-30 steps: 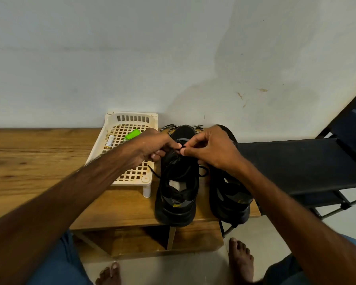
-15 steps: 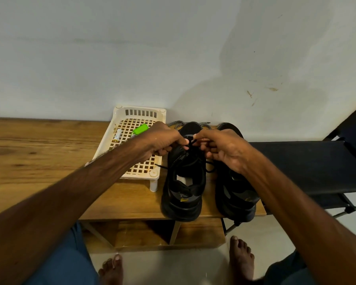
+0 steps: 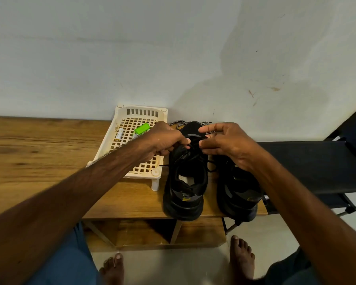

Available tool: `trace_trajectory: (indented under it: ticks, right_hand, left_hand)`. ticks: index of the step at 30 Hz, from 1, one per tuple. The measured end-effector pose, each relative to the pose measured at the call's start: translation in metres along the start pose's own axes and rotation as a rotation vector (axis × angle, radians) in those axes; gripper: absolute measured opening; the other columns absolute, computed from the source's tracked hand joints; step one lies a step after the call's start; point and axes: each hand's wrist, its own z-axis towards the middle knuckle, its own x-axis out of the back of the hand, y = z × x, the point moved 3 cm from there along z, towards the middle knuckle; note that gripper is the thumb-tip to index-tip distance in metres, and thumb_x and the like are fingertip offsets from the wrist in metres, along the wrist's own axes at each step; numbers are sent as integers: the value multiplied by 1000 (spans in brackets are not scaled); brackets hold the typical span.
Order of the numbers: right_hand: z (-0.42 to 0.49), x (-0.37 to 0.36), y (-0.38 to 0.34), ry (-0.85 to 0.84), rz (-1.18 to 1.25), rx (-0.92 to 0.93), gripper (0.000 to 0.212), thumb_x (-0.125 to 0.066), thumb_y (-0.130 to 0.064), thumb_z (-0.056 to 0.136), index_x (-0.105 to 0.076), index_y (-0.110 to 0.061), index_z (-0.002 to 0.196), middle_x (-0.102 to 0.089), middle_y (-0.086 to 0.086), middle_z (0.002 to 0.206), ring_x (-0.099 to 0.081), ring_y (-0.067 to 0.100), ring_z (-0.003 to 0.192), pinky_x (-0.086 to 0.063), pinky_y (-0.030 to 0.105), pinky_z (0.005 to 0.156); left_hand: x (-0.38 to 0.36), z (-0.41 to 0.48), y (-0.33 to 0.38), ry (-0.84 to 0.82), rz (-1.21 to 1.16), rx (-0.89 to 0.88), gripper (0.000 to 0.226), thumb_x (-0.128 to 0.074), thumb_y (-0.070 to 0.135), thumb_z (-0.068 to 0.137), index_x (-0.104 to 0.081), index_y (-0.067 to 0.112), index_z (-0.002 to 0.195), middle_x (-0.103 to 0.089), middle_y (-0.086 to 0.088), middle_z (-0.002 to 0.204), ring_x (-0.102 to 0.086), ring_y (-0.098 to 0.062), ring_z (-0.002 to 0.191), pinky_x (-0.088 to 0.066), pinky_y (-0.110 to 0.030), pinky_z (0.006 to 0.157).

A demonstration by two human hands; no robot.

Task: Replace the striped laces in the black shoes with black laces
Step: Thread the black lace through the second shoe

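I've got both hands on the black shoe point(image 3: 185, 188), which stands heel toward me at the desk point(image 3: 39, 157) front edge. Left hand point(image 3: 164, 140) pinches the black lace point(image 3: 194, 139) at the top of that shoe's tongue. Right hand point(image 3: 224, 145) pinches the same lace from the other side, index finger straight. Second black shoe point(image 3: 240, 198) just right of it. Striped laces point(image 3: 178, 123) lie behind it by the wall. White basket point(image 3: 141, 108) just left of it, with a green item point(image 3: 142, 128) and a battery point(image 3: 119, 134) inside.
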Motion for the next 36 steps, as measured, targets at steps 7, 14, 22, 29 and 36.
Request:
trace_trajectory:
  ticks: [7, 14, 22, 29, 36]
  right_hand:
    - [4, 19, 1, 53, 198, -52, 26, -73, 0, 87, -74, -7, 111, -73, 13, 98, -72, 16, 80, -60, 24, 68]
    - [1, 4, 8, 49, -251, 119, 36, -87, -21, 82, -72, -13, 114, -79, 4, 94, -77, 14, 86, -62, 25, 71]
    - [3, 14, 0, 32, -165, 107, 21, -82, -11, 85, -78, -12, 106, -80, 4, 90, -77, 12, 81, -63, 25, 74]
    - [7, 26, -2, -37, -61, 35, 21, -80, -11, 86, -78, -10, 107, -79, 7, 90, -70, 11, 76, -58, 21, 63]
    - [4, 14, -5, 2, -673, 394, 50, -82, -45, 83, -67, -35, 129, -65, -13, 131, -59, 0, 117, -48, 24, 95]
  left_hand:
    - [-1, 2, -1, -14, -9, 7, 17, -77, 18, 87, -78, 2, 93, -56, 5, 52, -36, -6, 44, -26, -18, 40]
    - [-3, 4, -1, -6, -30, 24, 20, -77, 18, 86, -74, 1, 98, -54, 6, 53, -35, -5, 43, -25, -19, 39]
    - [-3, 6, -4, -38, -48, 23, 14, -77, 18, 87, -78, 4, 89, -56, 6, 54, -33, -6, 44, -24, -18, 38]
    - [-2, 5, -4, -38, -55, 18, 16, -77, 19, 87, -78, 3, 91, -55, 6, 54, -34, -5, 43, -26, -18, 37]
    - [-3, 5, -3, -30, -26, 20, 19, -77, 21, 86, -74, 3, 93, -51, 7, 50, -35, -5, 40, -27, -18, 36]
